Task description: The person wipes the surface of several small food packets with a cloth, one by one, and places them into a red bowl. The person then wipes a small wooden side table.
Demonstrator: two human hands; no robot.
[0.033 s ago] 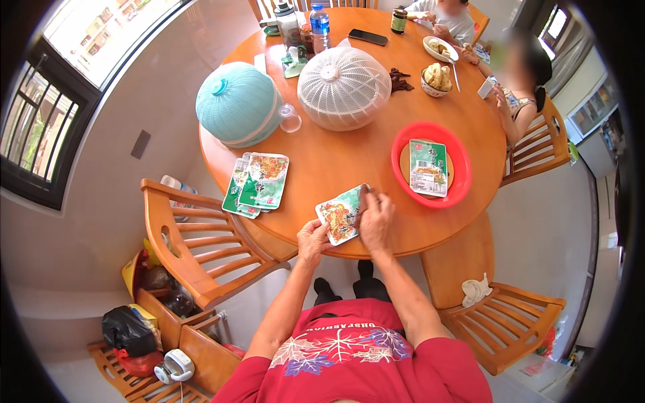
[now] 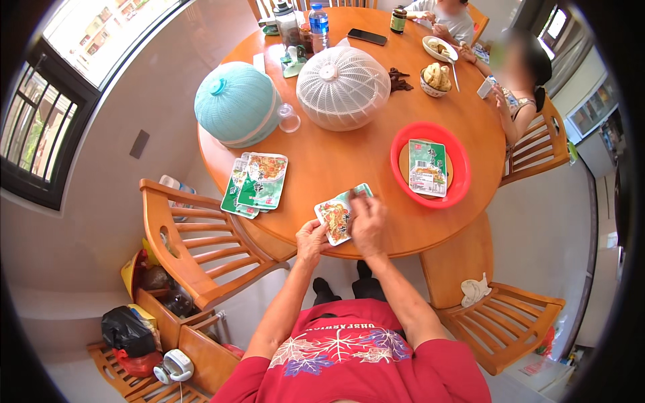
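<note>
At the table's near edge, my left hand (image 2: 312,242) grips the lower left corner of a flat green-and-white food packet (image 2: 336,218) with a noodle-like picture. My right hand (image 2: 368,227) is over the packet's right side, smeared by motion. Its fingers are bent over a dark brown piece (image 2: 361,193), which looks like a cloth and lies against the packet. To the left, similar packets (image 2: 263,181) lie in a small overlapping pile. On the right, another packet (image 2: 428,171) rests in a red round basin (image 2: 465,168).
A blue mesh food cover (image 2: 235,104) and a white one (image 2: 342,87) stand on the round wooden table (image 2: 322,158), with a clear cup (image 2: 289,119) between. Farther back are a bottle (image 2: 319,27), a phone (image 2: 367,36) and a food bowl (image 2: 437,79). Two people sit at the far right.
My right hand has shifted slightly left across the packet and is now blurred. My left hand keeps its grip on the packet's corner.
</note>
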